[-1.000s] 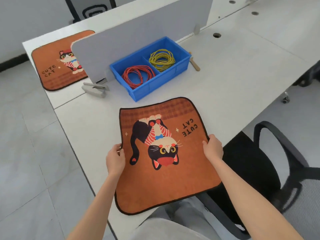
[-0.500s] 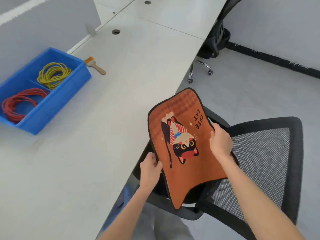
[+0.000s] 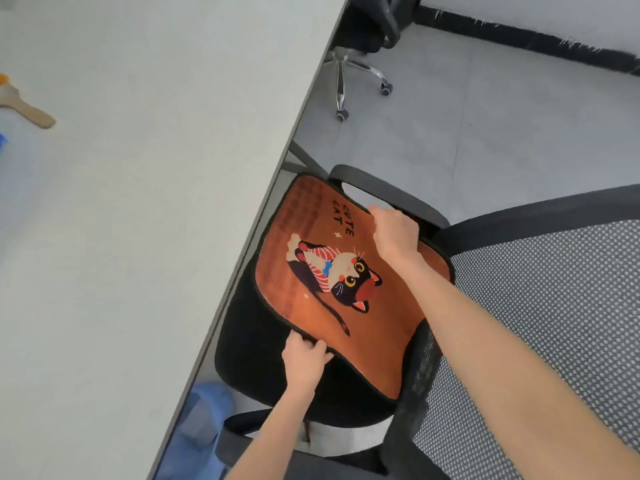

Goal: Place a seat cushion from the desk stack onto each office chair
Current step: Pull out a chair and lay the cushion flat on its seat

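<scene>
The orange cat-print seat cushion [image 3: 349,282] is held over the black office chair seat [image 3: 249,344]. Its near edge is pinched by the left hand [image 3: 304,358]. Its far edge is gripped by the right hand [image 3: 394,233].

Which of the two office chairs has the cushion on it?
The near chair with the mesh back, under both hands, holds the orange cat cushion; the far chair by the wall has none visible.

We see a wooden brush handle [image 3: 29,110] lying on the white bench [image 3: 145,202], a grey floor [image 3: 502,109], and a blue thing [image 3: 204,431] low beside the bench edge.
</scene>
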`<state>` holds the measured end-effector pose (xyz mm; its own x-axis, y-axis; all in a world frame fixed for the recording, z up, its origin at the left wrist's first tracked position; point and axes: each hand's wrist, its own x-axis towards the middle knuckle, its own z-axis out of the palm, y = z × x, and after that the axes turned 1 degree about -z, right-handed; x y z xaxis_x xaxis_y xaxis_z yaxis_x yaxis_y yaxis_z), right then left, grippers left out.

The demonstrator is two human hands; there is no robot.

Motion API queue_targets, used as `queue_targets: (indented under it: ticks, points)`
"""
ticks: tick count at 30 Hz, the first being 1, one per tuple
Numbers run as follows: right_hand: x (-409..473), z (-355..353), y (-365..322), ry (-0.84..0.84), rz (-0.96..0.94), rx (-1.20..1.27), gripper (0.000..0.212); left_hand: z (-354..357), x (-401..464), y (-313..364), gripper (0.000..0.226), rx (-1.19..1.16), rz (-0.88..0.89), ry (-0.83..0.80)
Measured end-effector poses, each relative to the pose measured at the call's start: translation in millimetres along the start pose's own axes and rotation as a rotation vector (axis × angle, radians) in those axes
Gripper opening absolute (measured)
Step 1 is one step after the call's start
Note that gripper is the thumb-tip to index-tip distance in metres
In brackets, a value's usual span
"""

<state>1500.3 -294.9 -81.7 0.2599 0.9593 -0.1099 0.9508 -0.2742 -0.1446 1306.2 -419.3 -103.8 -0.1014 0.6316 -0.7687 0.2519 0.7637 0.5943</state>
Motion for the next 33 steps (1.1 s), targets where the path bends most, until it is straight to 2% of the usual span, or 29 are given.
queue_targets:
  ticks: [3,6,9,12,14,17,19,21,25,28,30,33]
  points:
    - [8.1,47.4,2.0,-0.071,-0.076,-0.038,0.048,-5.4,42.3,-40.5,0.024,-0.082,-0.216,0.067]
    - [-12.3,94.8,-3.9,-0.086,-0.074,-0.027,0.064,-11.2,68.4,-74.8,0.028,-0.172,-0.38,0.105]
    - [-73.8,133.6,-23.3,-0.258,-0.001,0.133,0.061,-15.7,75.9,-91.1,0.034,-0.232,-0.47,0.086]
    - [-150.8,167.5,-30.5,-0.366,0.119,0.285,0.053,-19.9,79.9,-91.7,0.035,-0.256,-0.465,0.06]
    - [-190.8,184.1,-31.4,-0.459,0.128,0.303,0.052,-24.9,86.2,-90.2,0.031,-0.286,-0.441,0.065]
    - [-221.5,195.9,-33.8,-0.591,0.066,0.248,0.07,-36.8,104.3,-93.4,0.028,-0.308,-0.364,0.181]
    - [-226.5,200.1,-35.6,-0.646,0.0,0.205,0.079,-46.7,118.2,-100.2,0.035,-0.215,-0.3,0.305]
    - [-226.0,202.8,-38.5,-0.622,-0.04,0.189,0.074,-57.4,127.1,-104.9,0.036,-0.088,-0.249,0.409]
    - [-224.8,204.0,-38.3,-0.534,0.032,0.205,0.046,-72.1,128.6,-109.9,0.03,0.017,-0.225,0.507]
    - [-228.3,205.2,-38.7,-0.582,0.015,0.18,0.035,-78.3,128.9,-116.4,0.028,0.0,-0.29,0.493]
    - [-230.7,207.2,-39.5,-0.588,0.008,0.16,0.034,-78.6,127.6,-118.4,0.038,0.003,-0.33,0.465]
    - [-231.2,205.1,-44.4,-0.555,0.022,0.167,0.038,-69.2,110.9,-110.0,0.043,0.164,-0.246,0.391]
